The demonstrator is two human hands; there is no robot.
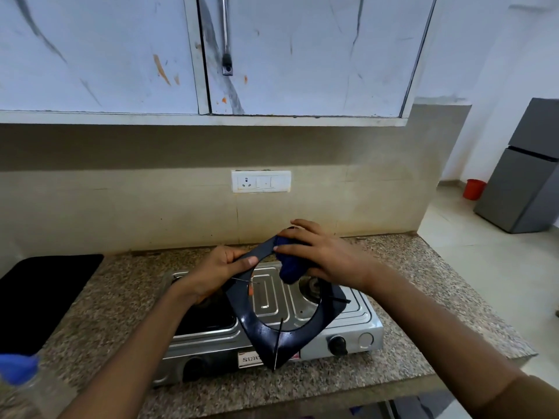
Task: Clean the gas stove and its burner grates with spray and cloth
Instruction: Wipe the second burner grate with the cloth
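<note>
A white label [250, 359] on the front of the gas stove [357, 323] shows the letters "SUR"; the burner grate [290, 334] hides the rest.

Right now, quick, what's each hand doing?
Left hand: grips the burner grate by its upper edge, lifted above the stove.
Right hand: presses the blue cloth against the grate's top corner.

Desk [408, 267]: speckled granite, running along a beige tiled wall.
Black mat [45, 297]: lying flat on the desk at far left.
Socket and switch plate [261, 181]: white, fixed to the wall.
Upper cabinets [302, 55]: white, stained doors, a metal handle [226, 34] between them.
Refrigerator [526, 167]: grey, standing on the floor at right.
Red bucket [473, 189]: just beside the refrigerator.
</note>
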